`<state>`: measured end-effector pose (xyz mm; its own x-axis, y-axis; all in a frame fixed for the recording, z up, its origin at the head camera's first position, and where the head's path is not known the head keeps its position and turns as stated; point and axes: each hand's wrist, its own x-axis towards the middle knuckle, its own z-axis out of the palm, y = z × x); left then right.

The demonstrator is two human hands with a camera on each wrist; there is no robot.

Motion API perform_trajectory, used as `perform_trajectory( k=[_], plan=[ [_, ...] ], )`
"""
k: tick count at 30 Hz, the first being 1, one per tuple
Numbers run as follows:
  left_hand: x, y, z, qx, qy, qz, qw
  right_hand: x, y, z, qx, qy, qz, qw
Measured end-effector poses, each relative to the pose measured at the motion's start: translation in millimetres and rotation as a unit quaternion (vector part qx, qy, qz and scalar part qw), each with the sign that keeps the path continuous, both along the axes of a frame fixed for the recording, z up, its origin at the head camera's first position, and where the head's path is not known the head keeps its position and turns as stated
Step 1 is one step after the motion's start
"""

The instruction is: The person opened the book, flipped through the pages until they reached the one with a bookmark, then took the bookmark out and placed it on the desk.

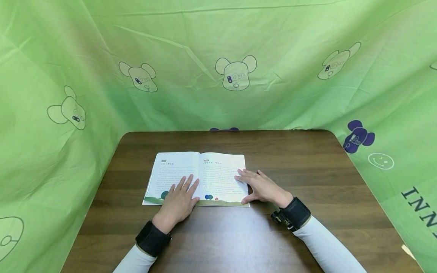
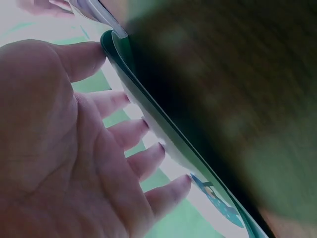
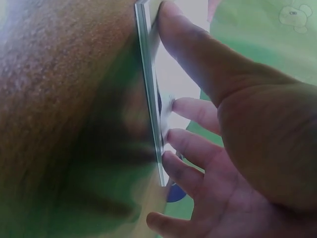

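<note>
The open book (image 1: 208,178) shows white pages with fine grey lines of print, a green band (image 1: 153,200) along the foot of the left page, a round dark-green tree (image 1: 164,195), and blue and small reddish trees (image 1: 209,197) on the right page. Brown wood grain streaks the worktop (image 1: 290,163), while the wrist bands (image 1: 153,239) are black and the sleeves (image 1: 329,246) whitish. Behind, the bright green cloth (image 1: 184,102) bears dark-outlined animal heads (image 1: 236,74), a solid purple bear (image 1: 357,137), a white-lined smiley (image 1: 381,161) and dark capital letters (image 1: 421,206).
</note>
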<state>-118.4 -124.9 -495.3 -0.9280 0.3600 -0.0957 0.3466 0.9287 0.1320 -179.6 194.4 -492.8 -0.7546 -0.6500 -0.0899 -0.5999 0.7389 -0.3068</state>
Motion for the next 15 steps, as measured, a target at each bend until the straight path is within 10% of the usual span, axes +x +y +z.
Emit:
perform_trajectory(
  k=[15],
  plan=[
    [0.9,-2.5,-3.8,0.021,-0.02,-0.001,0.9996,-0.1,-0.5,-2.1,-0.011,0.011,-0.001,1.0]
  ],
)
